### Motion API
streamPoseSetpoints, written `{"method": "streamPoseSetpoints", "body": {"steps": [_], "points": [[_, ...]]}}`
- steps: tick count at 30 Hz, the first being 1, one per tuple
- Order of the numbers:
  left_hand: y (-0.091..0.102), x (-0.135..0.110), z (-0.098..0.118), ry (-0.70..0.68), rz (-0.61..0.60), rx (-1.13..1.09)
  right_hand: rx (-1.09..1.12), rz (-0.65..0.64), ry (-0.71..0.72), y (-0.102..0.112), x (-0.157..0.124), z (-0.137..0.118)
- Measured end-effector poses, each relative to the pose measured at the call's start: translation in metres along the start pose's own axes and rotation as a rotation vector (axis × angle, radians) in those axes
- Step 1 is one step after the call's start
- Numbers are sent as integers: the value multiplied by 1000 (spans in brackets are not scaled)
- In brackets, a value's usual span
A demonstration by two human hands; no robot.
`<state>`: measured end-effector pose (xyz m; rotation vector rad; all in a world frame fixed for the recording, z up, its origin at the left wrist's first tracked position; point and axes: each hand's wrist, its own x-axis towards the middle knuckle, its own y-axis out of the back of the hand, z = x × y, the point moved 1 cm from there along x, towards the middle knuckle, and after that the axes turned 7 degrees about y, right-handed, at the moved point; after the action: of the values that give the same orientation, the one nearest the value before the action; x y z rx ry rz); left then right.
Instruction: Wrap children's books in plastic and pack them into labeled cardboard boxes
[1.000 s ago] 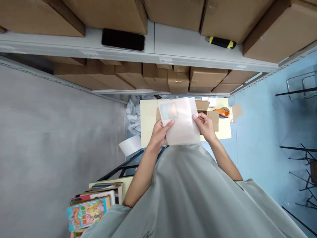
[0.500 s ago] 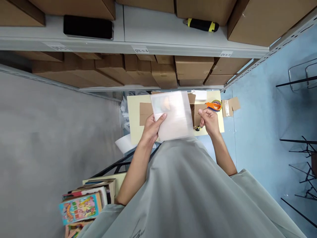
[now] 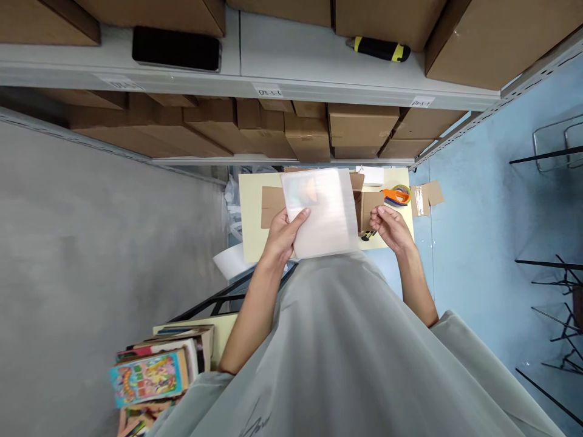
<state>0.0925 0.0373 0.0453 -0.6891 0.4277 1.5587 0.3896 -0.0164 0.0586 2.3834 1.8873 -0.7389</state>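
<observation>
My left hand (image 3: 283, 238) grips a flat, square packet (image 3: 323, 212) wrapped in translucent white sheet, thumb on top and fingers underneath. A faint orange patch shows through its upper part; what is inside cannot be made out. Off to the packet's right, my right hand (image 3: 392, 227) hovers near an open cardboard box (image 3: 370, 203), its fingertips and thumb pinched together. Anything between those fingertips is too small to see. Orange-handled scissors (image 3: 395, 195) lie just beyond that hand, by a roll of tape. Below the box is a small black-and-yellow cutter (image 3: 367, 235), partly hidden.
The pale yellow table (image 3: 252, 243) stands under a shelf rack holding cardboard boxes (image 3: 364, 124). A phone (image 3: 177, 50) and a utility knife (image 3: 381, 48) lie on the shelf. Stacked books (image 3: 148, 376) are at lower left, beside a white roll (image 3: 231, 261). Folding chairs (image 3: 565, 273) stand right.
My right hand has shifted slightly right and down, and its fingers have straightened a little. The left hand keeps its hold on the packet. The whole view has moved slightly.
</observation>
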Motion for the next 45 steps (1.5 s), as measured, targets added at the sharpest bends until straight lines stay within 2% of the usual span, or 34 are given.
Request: {"method": "streamPoseSetpoints", "body": {"steps": [3, 6, 8, 10, 13, 15, 18, 21, 24, 28, 31, 34, 37, 42, 45], "points": [[3, 0, 1, -2, -8, 10, 70, 160, 149, 32, 3, 9], [4, 1, 3, 3, -38, 9, 145, 386, 313, 58, 4, 15], [3, 3, 4, 9, -63, 4, 100, 515, 291, 61, 1, 17], [2, 4, 4, 10, -82, 3, -32, 565, 247, 47, -6, 16], [-2, 7, 3, -14, -88, 18, -290, 479, 330, 3, -19, 10], [-6, 7, 2, -42, -79, 37, -425, 340, 407, -33, -26, 8], [-13, 3, 2, -76, -60, 55, -517, 126, 347, -76, -25, 16], [-17, -5, 4, -97, -65, 54, -594, 55, 277, -98, -17, 31], [-12, -14, 6, -73, -146, 19, -572, 77, 293, -101, -7, 41], [4, -17, 6, -17, -274, -19, -357, 16, 251, -96, 0, 41], [14, -14, 0, -21, -270, 4, -278, -64, 180, -92, 2, 37], [21, -7, -9, -51, -251, 62, -284, -118, 166, -87, 2, 32], [25, -2, -9, -207, -222, 180, -341, -162, 238, -81, -1, 26], [28, -12, 12, -665, -233, 436, -538, -217, 593, -79, -10, 11], [27, -22, 24, -784, -229, 530, -561, -215, 713, -78, -14, 9]]}}
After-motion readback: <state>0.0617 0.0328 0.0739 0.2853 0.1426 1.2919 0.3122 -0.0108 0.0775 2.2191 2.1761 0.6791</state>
